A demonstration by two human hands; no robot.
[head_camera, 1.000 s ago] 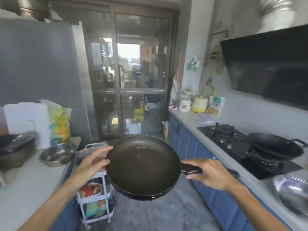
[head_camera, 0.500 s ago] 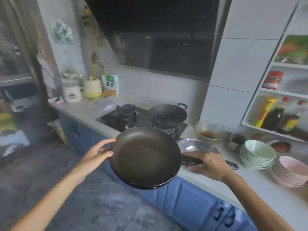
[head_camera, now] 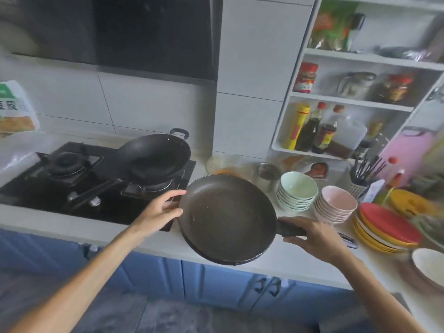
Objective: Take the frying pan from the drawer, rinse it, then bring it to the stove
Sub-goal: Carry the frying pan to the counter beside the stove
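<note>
The last step is in hand — the frying pan [head_camera: 228, 218] is carried above the counter [head_camera: 168, 246], right of the stove [head_camera: 96, 186]. The right hand [head_camera: 314, 239] grips its handle, the left hand [head_camera: 159, 210] steadies its rim. Next, move it left — the wok [head_camera: 155, 155] fills one burner.

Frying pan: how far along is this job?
Done: the frying pan is out of the drawer; rinsing can't be confirmed from this view. In hand: the right hand grips the handle and the left hand steadies the rim, holding it over the counter edge just right of the stove. Left: set it on the stove; the wok fills the right burner, while the left burner is free.
</note>
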